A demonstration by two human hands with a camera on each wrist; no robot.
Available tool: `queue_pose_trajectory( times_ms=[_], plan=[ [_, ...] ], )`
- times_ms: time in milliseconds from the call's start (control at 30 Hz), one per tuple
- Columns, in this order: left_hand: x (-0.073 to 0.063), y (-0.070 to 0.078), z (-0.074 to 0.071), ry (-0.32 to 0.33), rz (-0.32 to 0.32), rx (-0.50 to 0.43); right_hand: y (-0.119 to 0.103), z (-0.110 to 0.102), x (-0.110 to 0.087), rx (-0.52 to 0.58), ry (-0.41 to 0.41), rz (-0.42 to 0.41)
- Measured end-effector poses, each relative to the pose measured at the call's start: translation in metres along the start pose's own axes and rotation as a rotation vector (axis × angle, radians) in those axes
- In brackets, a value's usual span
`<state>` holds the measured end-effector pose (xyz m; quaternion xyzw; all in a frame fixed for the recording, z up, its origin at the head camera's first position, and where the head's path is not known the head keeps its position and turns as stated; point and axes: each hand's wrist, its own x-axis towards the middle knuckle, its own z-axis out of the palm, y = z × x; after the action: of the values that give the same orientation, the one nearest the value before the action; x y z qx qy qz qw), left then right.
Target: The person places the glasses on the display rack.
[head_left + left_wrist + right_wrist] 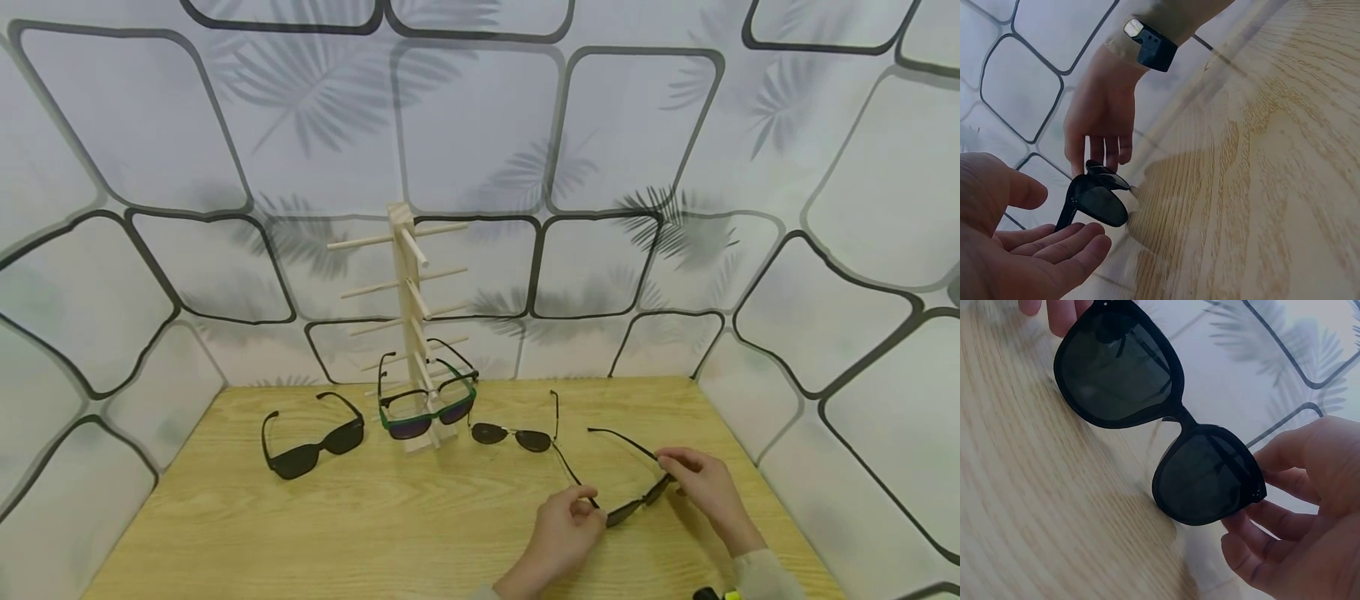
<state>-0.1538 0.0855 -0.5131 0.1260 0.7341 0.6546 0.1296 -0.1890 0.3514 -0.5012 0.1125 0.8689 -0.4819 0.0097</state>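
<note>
Black sunglasses are held at the front right of the table, arms unfolded and pointing back. My left hand has its fingers around the left temple near the hinge, and in the left wrist view the dark lens stands over its fingertips. My right hand pinches the other temple by its hinge; in the right wrist view the fingers sit behind the frame corner. Thin-framed sunglasses lie open just behind and left of the left hand.
A wooden peg rack stands at the back, with black-framed glasses and green-framed sunglasses on low pegs. Other black sunglasses rest on the wooden table at left. Patterned walls enclose the back and sides.
</note>
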Motion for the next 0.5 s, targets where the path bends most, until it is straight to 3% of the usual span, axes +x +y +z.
queue_pose_trajectory(
  times_ms=[167,500],
  plan=[
    [0.003,0.000,-0.001,-0.002,-0.003,-0.019,0.001,0.000,-0.001,0.030,-0.037,0.021],
    [0.003,0.002,-0.001,0.015,-0.005,-0.039,0.003,-0.006,-0.013,0.011,-0.013,-0.029]
  ],
)
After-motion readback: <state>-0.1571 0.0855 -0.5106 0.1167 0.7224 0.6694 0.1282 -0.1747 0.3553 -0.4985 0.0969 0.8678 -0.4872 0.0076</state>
